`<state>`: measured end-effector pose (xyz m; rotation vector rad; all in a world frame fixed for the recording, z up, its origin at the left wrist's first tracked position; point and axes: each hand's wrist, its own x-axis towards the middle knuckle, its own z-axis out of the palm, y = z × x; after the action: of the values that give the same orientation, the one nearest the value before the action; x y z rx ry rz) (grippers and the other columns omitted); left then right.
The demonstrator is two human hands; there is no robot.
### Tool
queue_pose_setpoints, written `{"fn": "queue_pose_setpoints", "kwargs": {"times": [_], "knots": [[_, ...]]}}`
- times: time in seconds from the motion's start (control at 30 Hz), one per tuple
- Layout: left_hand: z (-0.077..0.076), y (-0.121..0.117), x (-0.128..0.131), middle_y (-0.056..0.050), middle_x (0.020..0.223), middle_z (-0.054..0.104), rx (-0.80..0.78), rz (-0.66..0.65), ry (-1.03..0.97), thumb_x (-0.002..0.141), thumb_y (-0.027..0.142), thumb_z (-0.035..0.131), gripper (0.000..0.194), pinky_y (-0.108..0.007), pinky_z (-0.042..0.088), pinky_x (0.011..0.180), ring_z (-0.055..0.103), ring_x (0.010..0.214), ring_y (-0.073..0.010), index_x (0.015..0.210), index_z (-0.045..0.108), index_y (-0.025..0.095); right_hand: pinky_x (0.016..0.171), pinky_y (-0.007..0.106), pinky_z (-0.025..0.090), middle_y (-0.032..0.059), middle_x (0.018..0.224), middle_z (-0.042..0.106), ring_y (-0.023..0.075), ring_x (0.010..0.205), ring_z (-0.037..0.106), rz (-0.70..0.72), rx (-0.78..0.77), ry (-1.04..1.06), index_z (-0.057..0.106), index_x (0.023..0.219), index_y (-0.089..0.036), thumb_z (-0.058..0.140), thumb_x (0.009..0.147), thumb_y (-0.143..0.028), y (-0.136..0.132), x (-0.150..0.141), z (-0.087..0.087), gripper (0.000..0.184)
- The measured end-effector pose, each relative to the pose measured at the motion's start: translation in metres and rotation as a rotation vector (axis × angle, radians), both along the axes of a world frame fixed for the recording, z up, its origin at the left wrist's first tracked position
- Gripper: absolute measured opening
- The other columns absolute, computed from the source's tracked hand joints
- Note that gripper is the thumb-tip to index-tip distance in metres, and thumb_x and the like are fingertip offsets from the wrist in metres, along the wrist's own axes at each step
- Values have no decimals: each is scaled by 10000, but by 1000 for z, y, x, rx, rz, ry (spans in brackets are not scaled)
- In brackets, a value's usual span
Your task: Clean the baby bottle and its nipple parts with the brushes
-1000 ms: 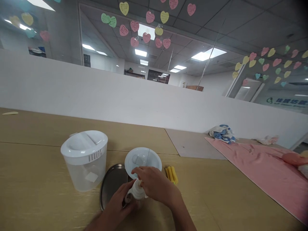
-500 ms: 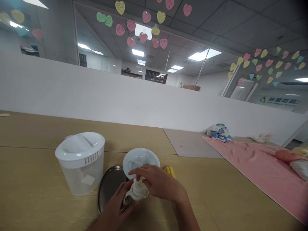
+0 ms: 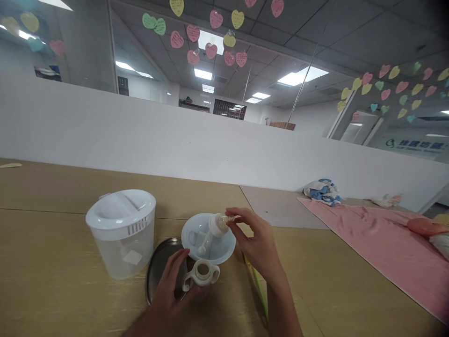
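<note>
My left hand point(image 3: 170, 283) is curled round the left side of a baby bottle point(image 3: 203, 273) with two side handles. The bottle's round mouth faces up, uncovered. Between the thumb and fingers of my right hand point(image 3: 256, 241) is the bottle's teat cap point(image 3: 218, 226), a white ring with a clear nipple, held tilted. A thin white tube with a small weighted end hangs from it over a pale blue bowl point(image 3: 228, 250). A dark metal tray point(image 3: 154, 271) lies beside my left hand, partly covered by it.
A clear bucket point(image 3: 121, 252) with a white lid stands at the left. A thin yellow-green stick point(image 3: 260, 292) lies beside my right forearm. Farther right are a pink cloth point(image 3: 368, 234) and a crumpled blue-and-white cloth point(image 3: 322, 192). A white wall point(image 3: 175, 140) closes the table's back.
My right hand has lifted the teat cap off the bottle, up and to the right over the bowl. The bottle's mouth now shows. My left hand stays by the bottle.
</note>
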<state>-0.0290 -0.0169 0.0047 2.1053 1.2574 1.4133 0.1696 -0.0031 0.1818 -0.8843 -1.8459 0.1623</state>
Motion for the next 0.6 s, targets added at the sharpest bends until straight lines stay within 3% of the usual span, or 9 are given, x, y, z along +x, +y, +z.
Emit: {"fn": "queue_pose_setpoints", "kwargs": {"times": [0.07, 0.13, 0.23, 0.3, 0.43, 0.6], "knots": [[18, 3, 0, -97, 1293, 480, 67, 48, -30, 803, 350, 548, 472, -376, 425, 984, 471, 1195, -260, 1245, 444, 222, 708, 270, 521, 20, 934, 655, 119, 732, 617, -15, 27, 22, 602, 993, -227, 548, 819, -156, 2, -2, -2, 196], [39, 9, 4, -76, 1252, 519, 24, 83, -60, 852, 339, 484, 360, -374, 418, 979, 496, 1160, -227, 1196, 485, 234, 692, 269, 527, 20, 930, 655, 117, 718, 617, -19, 35, 34, 604, 981, -227, 553, 818, -163, 4, -4, -3, 182], [68, 21, 17, -58, 1155, 595, -46, 51, -75, 870, 371, 462, 317, -350, 449, 918, 559, 1058, -202, 1151, 523, 237, 676, 260, 534, 17, 927, 655, 112, 699, 618, -22, 19, 61, 608, 961, -228, 563, 813, -171, 5, -6, -4, 164], [79, 28, 27, -48, 1054, 642, -26, 17, -81, 867, 387, 468, 267, -337, 463, 874, 593, 974, -195, 1048, 585, 229, 672, 255, 539, 16, 924, 654, 110, 698, 620, -21, -7, 87, 611, 954, -228, 568, 812, -180, 5, -7, -4, 156], [84, 40, 37, -36, 890, 683, 47, -47, -91, 866, 389, 472, 249, -319, 471, 815, 617, 854, -184, 863, 650, 216, 664, 255, 545, 23, 913, 655, 113, 696, 622, -45, -46, 144, 618, 947, -224, 570, 808, -197, 6, -3, -5, 149], [77, 57, 27, -34, 790, 686, 39, -85, -42, 871, 388, 441, 297, -317, 476, 771, 617, 789, -183, 900, 678, 212, 656, 266, 551, 34, 890, 662, 128, 709, 622, -158, -54, 190, 629, 946, -213, 576, 795, -231, 10, 9, -4, 161]]}}
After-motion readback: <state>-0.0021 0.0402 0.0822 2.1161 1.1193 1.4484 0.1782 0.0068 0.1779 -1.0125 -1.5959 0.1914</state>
